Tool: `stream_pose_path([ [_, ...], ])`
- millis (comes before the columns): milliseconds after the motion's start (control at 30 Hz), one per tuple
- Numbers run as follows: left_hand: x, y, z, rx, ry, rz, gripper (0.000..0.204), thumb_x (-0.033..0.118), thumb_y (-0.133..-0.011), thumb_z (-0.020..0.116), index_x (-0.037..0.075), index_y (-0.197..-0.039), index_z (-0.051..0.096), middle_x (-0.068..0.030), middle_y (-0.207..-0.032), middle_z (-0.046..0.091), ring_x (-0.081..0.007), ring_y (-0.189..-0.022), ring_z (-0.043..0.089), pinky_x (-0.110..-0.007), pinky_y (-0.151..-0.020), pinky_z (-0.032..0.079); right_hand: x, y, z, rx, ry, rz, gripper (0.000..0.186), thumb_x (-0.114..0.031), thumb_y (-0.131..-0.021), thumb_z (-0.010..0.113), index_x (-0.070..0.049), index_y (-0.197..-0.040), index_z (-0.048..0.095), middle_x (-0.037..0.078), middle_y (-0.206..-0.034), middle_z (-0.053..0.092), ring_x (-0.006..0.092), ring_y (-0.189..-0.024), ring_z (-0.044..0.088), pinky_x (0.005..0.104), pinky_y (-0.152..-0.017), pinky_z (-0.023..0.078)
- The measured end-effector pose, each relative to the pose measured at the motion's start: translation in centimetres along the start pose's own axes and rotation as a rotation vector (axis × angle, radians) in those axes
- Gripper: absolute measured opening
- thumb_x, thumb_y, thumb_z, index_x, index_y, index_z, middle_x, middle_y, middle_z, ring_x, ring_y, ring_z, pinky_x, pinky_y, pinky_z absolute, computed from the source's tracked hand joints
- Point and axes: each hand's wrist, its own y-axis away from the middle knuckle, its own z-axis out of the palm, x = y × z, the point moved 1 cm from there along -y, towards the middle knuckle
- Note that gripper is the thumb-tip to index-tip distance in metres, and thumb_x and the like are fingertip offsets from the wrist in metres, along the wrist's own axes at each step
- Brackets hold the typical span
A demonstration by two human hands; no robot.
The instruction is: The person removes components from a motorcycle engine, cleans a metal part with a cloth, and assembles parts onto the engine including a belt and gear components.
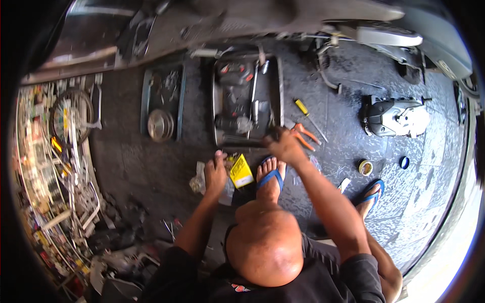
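Note:
My left hand (215,174) is low over the floor, left of a yellow packet (241,171). Its fingers are curled together; whatever they may pinch is too small to name. Beside that hand lies a crumpled clear plastic bag (197,181). At the near right corner of a black tray (281,86), my right hand (287,149) is closed, slightly blurred, around something dark that I cannot make out. Just right of it are orange-handled pliers (305,135) and a yellow-handled screwdriver (310,118). The black tray holds a ratchet handle, a socket and dark power-tool bodies.
A blue-grey tray (144,108) with small parts and a round metal dish (160,125) stands left. To the right lie a metal engine cover (399,117), an open tin (365,167) and its blue lid (404,162). A motorcycle overhangs the far side; parts crowd the left.

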Motion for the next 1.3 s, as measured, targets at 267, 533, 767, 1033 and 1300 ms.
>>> stream_pose_path([
  [267, -8.4, -2.1, -3.6, 0.091, -0.072, 0.073, 0.055, 0.046, -0.105, 0.042, -0.001, -0.113, 0.068, -0.0042, -0.077, 0.067, -0.0062, -0.052, 0.046, -0.024, -0.048, 0.038, 9.6, 5.1, -14.2, 0.012, 0.276, 0.124, 0.032, -0.023, -0.086, 0.066, 0.0, -0.109, 0.068, 0.023, -0.1, 0.071, 0.0353, -0.095, 0.07, 0.0408, -0.083, 0.054],
  [533, -3.1, 0.0, 0.4, 0.025, -0.154, 0.192, 0.052, 0.04, -0.105, 0.045, -0.005, -0.104, 0.07, -0.0107, -0.077, 0.068, -0.0207, -0.075, 0.063, -0.035, -0.074, 0.048, 26.0, 15.7, -15.2, -0.443, 1.414, -0.337, 0.01, -0.017, -0.071, 0.067, -0.01, -0.075, 0.072, 0.007, -0.072, 0.068, 0.0248, -0.066, 0.068, 0.0379, -0.05, 0.048],
  [767, -3.9, 0.1, 1.2, 0.022, -0.194, 0.19, 0.053, 0.044, -0.103, 0.05, 0.0, -0.073, 0.058, -0.0103, -0.065, 0.06, -0.015, -0.058, 0.055, -0.037, -0.054, 0.043, 26.6, 18.3, -10.1, -0.429, 0.926, -0.087, 0.012, -0.019, -0.075, 0.066, -0.008, -0.072, 0.071, 0.013, -0.072, 0.069, 0.0263, -0.068, 0.07, 0.0394, -0.057, 0.056],
  [1033, -3.7, -4.9, -4.6, 0.345, -0.241, 0.151, 0.048, 0.044, -0.099, 0.051, 0.001, -0.101, 0.071, -0.0183, -0.08, 0.069, -0.0355, -0.08, 0.068, -0.043, -0.074, 0.051, 20.7, 15.7, -11.6, -0.282, 0.542, 0.104, 0.021, -0.02, -0.081, 0.063, -0.003, -0.073, 0.071, 0.016, -0.069, 0.069, 0.028, -0.064, 0.071, 0.0406, -0.058, 0.056],
  [1300, 1.9, -12.5, -11.9, 0.705, -0.311, 0.337, 0.038, 0.035, -0.095, 0.058, 0.0, -0.099, 0.07, -0.0224, -0.088, 0.07, -0.0364, -0.081, 0.069, -0.045, -0.074, 0.05, 18.9, 10.1, -15.5, -0.139, 0.459, 0.301, 0.023, -0.021, -0.081, 0.063, -0.001, -0.078, 0.072, 0.018, -0.066, 0.069, 0.0312, -0.065, 0.072, 0.0411, -0.065, 0.057],
])
